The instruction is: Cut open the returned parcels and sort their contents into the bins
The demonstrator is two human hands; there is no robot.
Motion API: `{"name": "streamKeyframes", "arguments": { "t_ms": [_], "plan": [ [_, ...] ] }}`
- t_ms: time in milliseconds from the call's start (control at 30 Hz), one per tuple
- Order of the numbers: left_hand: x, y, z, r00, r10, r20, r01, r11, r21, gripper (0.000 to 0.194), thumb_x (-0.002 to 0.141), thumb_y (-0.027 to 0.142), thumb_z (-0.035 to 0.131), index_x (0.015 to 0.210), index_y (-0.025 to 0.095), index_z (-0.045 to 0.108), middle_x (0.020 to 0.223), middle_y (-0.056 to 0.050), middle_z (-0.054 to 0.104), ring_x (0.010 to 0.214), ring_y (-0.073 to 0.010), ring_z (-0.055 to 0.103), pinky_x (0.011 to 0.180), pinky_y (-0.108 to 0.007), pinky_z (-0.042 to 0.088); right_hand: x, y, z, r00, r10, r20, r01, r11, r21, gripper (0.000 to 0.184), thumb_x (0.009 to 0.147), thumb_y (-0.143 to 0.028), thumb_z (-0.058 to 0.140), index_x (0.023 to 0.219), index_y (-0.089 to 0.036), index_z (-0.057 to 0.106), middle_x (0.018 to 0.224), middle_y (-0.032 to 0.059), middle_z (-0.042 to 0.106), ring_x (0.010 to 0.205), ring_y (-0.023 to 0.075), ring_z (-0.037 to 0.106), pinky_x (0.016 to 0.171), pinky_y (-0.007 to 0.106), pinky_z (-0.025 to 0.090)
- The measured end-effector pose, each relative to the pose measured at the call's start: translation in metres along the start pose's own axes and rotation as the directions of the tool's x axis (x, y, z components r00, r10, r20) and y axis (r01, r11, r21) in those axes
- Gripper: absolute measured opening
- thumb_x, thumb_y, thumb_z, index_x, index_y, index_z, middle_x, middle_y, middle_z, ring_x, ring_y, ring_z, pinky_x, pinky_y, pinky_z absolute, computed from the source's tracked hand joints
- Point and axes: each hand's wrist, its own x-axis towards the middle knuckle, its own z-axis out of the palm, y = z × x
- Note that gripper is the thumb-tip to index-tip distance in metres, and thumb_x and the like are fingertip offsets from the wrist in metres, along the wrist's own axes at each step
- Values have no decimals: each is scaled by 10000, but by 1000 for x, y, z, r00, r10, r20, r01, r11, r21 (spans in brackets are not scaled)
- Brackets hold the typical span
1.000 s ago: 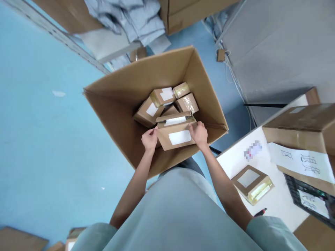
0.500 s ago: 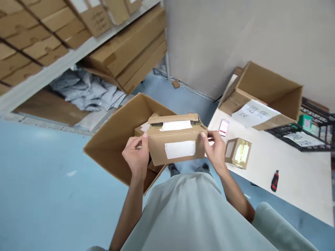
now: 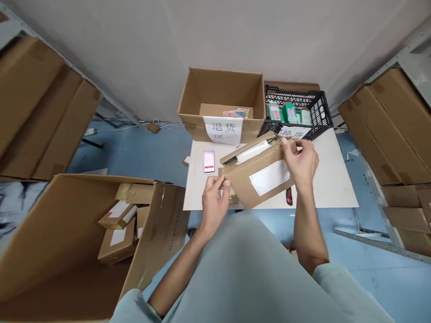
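Parcel [image 3: 257,175] and both hands have swung away from the deep carton [image 3: 168,224] since the earlier frame, and are now above the near part of the white surface [image 3: 332,175]; deep carton stands left of the surface. Left hand [image 3: 213,202] pinches the parcel's left end; right hand [image 3: 301,161] is closed on its right end, which sits higher. Parcel tilted, label toward the wearer.

On the surface: phone [image 3: 209,161] at left, taped box [image 3: 233,198] partly hidden under the parcel, red-and-black tool [image 3: 289,197] at the near edge. Open carton [image 3: 188,128] and black crate [image 3: 318,131] along the far side.

My reading: carrying step, parcel not yet down. Setting it down would call for levelling it and avoiding the box and tool.
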Motion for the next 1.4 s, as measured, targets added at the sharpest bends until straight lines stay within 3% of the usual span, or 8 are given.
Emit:
{"name": "streamKeyframes", "arguments": {
  "t_ms": [167,333,533,633,733,900,1133,1400],
  "plan": [
    [-39,21,98,969,-30,244,20,999,41,482,1169,422,499,1609,270,622,1254,-141,641,1155,-288,732,971,-425,668,57,112,46,988,141,68,-143,989,21,463,964,-693,722,957,-230,700,1039,96,778,984,282,693,1005,453,560],
    [-75,-3,176,876,-9,482,-53,992,115,710,1159,419,485,1804,189,298,1545,-277,557,1463,-406,623,1157,-577,620,57,184,110,876,236,421,-368,892,264,243,906,-424,673,953,-189,715,991,65,787,889,203,661,885,344,579],
    [-90,-50,199,704,-103,702,-87,969,230,678,1085,273,553,1728,151,378,1660,-300,535,1408,-425,706,1124,-571,641,41,216,135,734,227,641,-473,847,242,201,815,-251,656,976,-166,740,989,65,824,822,175,671,872,338,611],
    [-90,-58,176,695,-54,717,-81,985,153,589,1126,332,506,1701,208,462,1627,-230,607,1319,-359,764,1127,-521,646,45,227,128,728,212,652,-382,915,129,240,825,-208,631,1013,-168,775,1022,70,841,803,187,680,901,380,622],
    [-85,-63,143,771,-64,634,-20,992,125,506,1140,361,498,1626,247,577,1551,-165,691,1319,-314,767,1168,-474,625,44,223,119,800,212,562,-238,971,-28,274,834,-163,616,1036,-180,800,1150,138,837,985,266,728,1047,468,602],
    [-73,-82,78,889,-160,428,136,987,85,478,1141,414,510,1533,195,675,1501,-169,744,1214,-301,797,1143,-480,628,19,158,129,878,25,478,-9,999,-37,338,942,-221,583,1190,-143,799,1351,231,783,1306,348,678,1228,564,497],
    [-81,-131,-30,959,-235,159,248,967,-64,463,1113,439,551,1479,214,725,1456,-132,777,1118,-259,816,1062,-424,661,-71,-5,185,697,-354,624,174,927,331,345,1025,-379,617,1237,-202,824,1342,173,823,1288,352,726,1175,545,551],
    [-153,-225,-182,905,-423,-43,405,889,-214,470,1109,491,565,1462,234,738,1437,-115,800,1153,-271,826,1078,-447,665,-237,-174,255,430,-466,773,132,880,457,376,1067,-507,628,1232,-242,837,1309,132,848,1229,321,771,1137,509,592]
  ]
}}
